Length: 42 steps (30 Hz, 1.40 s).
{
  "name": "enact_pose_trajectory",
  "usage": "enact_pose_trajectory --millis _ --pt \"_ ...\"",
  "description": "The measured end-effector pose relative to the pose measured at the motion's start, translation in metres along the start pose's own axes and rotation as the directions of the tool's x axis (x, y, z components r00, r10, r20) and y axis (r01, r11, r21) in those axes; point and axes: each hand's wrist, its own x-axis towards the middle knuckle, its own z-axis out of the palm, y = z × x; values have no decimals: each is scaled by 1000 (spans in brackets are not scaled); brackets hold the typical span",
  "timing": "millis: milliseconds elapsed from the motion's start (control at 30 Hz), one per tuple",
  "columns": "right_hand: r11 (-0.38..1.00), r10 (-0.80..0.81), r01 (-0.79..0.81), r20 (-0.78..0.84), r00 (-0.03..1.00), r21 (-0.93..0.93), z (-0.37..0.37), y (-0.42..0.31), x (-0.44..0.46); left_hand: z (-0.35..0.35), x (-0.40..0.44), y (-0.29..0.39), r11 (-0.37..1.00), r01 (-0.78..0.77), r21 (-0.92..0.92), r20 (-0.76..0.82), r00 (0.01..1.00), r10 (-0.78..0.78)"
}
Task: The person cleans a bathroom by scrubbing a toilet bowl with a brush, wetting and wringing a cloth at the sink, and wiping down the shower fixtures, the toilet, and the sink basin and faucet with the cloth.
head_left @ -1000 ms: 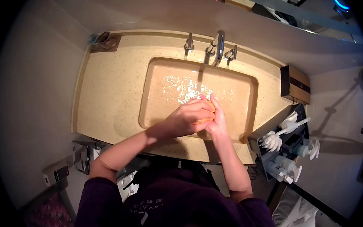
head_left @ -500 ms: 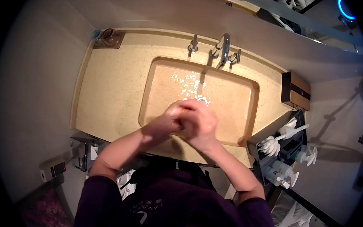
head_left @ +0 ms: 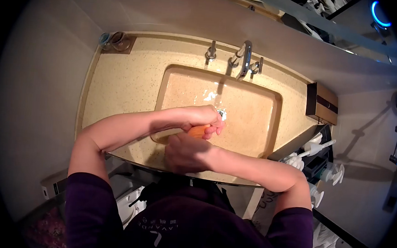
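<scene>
Between my two hands is a small piece of orange cloth (head_left: 199,131), mostly hidden by the fingers. My left hand (head_left: 206,117) is closed around its far end, over the sink basin (head_left: 248,127). Nearer to my body, over the front rim of the basin, my right hand (head_left: 185,152) is closed at the other end; its fingers are largely out of sight. The metal drain (head_left: 221,115) shows just beyond my left fingers, and wet glints lie on the basin floor.
A chrome faucet (head_left: 245,58) with two handles stands behind the basin. Two glasses (head_left: 118,41) sit at the back left, a brown box (head_left: 323,103) at the right. A dark caddy (head_left: 314,160) with brushes and pump bottles is beside the counter's right end.
My hands have come nearer to my body and twisted apart, the left now beyond the right with both elbows spread wider. The orange cloth shows more. Fewer water glints appear in the basin.
</scene>
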Motion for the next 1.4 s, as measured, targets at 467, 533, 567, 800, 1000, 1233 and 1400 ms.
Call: enact_pose_trajectory --millis 467,533,567,800,1000,1233,1400 --pt "964 -96 -20 416 904 267 142 25 17 -47 81 -59 711 217 668 -441 886 144" --pt "978 70 -145 422 904 149 163 15 13 -51 95 -74 692 224 686 -428 894 135" --pt "976 127 -188 420 899 109 163 13 12 -53 104 -78 628 230 744 -415 895 165" --pt "419 419 -766 645 639 487 114 -4 -9 -24 130 -89 487 255 835 -483 764 428" --pt "129 748 -916 569 341 380 204 -6 -54 21 134 -67 528 252 811 -510 746 428" --pt "829 499 -499 66 864 253 14 -32 -95 5 107 -98 805 -518 -290 -582 763 281" --pt "140 987 -490 -79 142 861 58 2 -164 75 62 -139 460 -695 -553 -566 718 404"
